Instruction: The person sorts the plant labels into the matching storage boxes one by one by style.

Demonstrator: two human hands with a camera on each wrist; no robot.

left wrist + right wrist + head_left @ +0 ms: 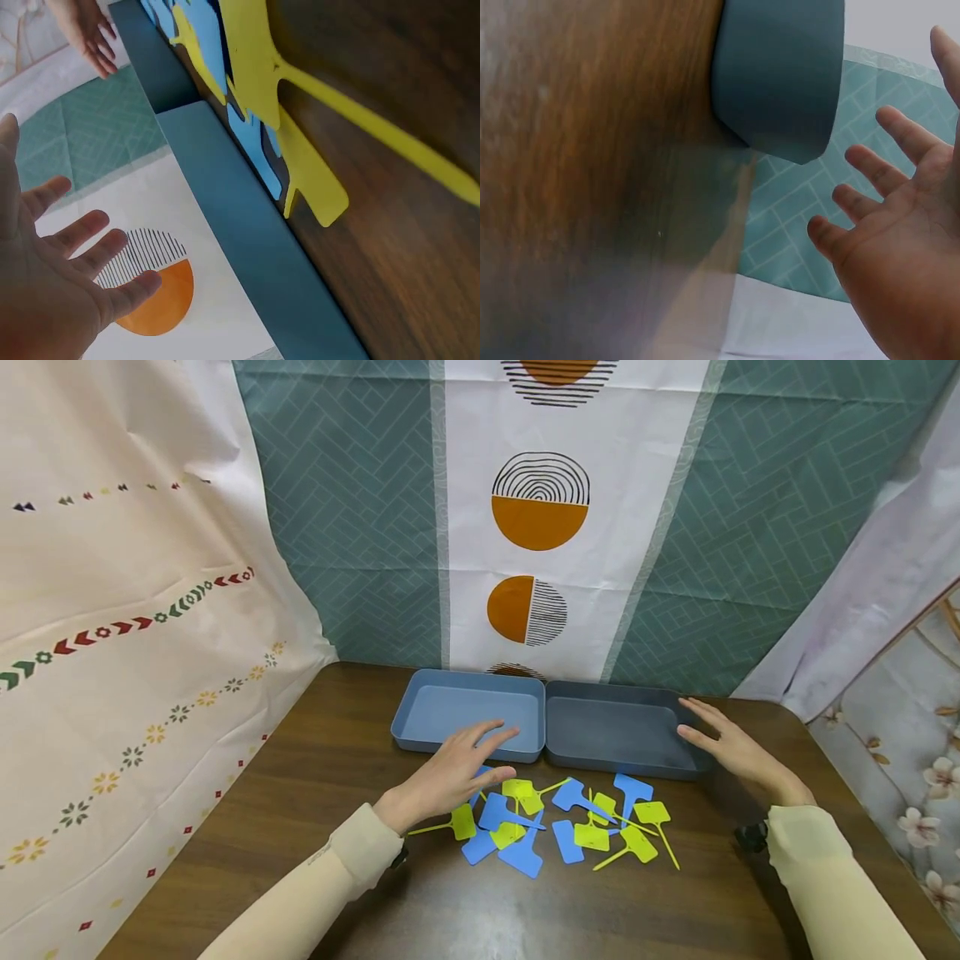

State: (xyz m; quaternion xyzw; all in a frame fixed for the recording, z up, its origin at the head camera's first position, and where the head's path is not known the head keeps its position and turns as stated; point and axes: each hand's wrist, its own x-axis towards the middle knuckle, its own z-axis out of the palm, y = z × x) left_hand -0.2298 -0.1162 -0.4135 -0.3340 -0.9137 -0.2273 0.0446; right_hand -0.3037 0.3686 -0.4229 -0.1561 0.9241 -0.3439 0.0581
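Observation:
My left hand (453, 772) hovers over the left part of a loose pile of T-shaped plastic plant labels, its fingers spread and holding nothing. Blue labels (522, 853) and yellow-green labels (637, 843) lie mixed and overlapping on the table, some hidden under others. In the left wrist view a yellow label (311, 172) lies close in front of the tray wall. My right hand (738, 756) is held, empty and with fingers apart, at the right end of the dark grey tray (630, 766). Behind the left hand stands a blue-grey tray (420, 745).
Both shallow trays stand side by side at the back of the brown wooden table (300, 777). A patterned green and white curtain (360, 527) hangs right behind them. Pale cloth (150, 652) drapes along the left, and a floral cloth (907, 752) hangs on the right.

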